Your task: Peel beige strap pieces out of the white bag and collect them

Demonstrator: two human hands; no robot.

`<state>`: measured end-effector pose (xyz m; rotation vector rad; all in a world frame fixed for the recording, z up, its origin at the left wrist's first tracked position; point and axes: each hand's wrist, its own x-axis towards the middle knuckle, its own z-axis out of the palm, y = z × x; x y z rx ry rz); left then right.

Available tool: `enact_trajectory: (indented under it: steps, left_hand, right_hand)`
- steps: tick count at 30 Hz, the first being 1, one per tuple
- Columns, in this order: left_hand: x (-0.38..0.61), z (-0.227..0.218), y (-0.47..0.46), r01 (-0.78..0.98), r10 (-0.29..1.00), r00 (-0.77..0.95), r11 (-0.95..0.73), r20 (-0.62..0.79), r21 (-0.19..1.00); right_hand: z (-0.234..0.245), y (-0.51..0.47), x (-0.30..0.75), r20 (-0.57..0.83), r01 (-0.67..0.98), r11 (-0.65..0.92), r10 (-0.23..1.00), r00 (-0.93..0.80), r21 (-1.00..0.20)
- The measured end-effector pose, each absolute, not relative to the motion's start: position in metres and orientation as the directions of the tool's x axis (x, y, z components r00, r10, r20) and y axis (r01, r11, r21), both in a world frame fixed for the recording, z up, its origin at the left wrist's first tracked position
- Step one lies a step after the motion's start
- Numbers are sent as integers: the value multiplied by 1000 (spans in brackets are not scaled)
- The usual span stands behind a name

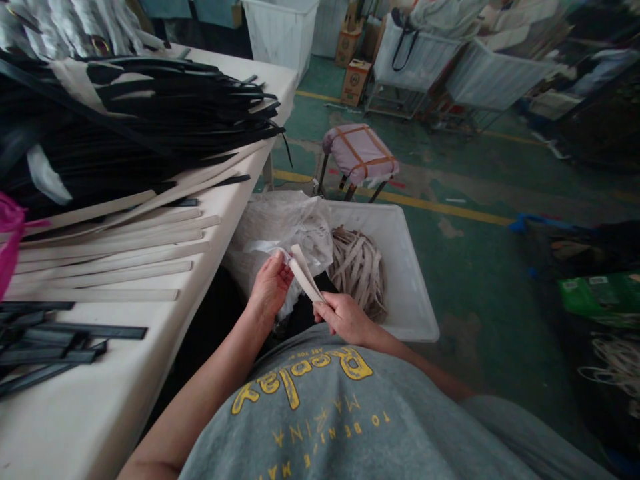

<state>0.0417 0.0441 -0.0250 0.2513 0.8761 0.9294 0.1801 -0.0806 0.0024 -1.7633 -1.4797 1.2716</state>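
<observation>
My right hand [345, 313] is closed around the lower end of a cream strap [306, 275], which looks folded or doubled and points up and to the left. Close to the strap's upper end, my left hand [273, 285] has its fingertips pinched together. A whitish, shiny bit shows at those fingertips, too small to name. Crumpled clear plastic [285, 220] lies just behind both hands. Beyond the right hand, a heap of beige straps [359, 267] rests in a white plastic bin [407, 280].
A white table [200, 320] on the left bears cream strips [115, 260], a large bundle of black strips [150, 120] and short black pieces [55, 337]. Ahead stands a stool with a pink cushion [360, 153]. Farther back are white carts [415, 63] and cardboard boxes [355, 81].
</observation>
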Motion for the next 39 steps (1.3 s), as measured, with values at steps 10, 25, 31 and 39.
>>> enact_trajectory:
  steps: [10,25,31,39]
  left_hand:
    - [41,-31,44,-596,777,288,603,-559,531]
    - [72,-12,23,-296,664,608,698,-435,651]
    - [125,17,44,-315,716,613,609,-334,728]
    - [184,13,-9,-56,436,828,691,-353,721]
  right_hand:
    - [3,-80,181,-318,467,-262,947,-45,-845]
    - [-4,-70,195,-240,208,-259,964,113,-943]
    - [3,-121,226,-153,108,-200,928,340,-974]
    - [-5,-145,249,-138,-69,-122,760,635,-990]
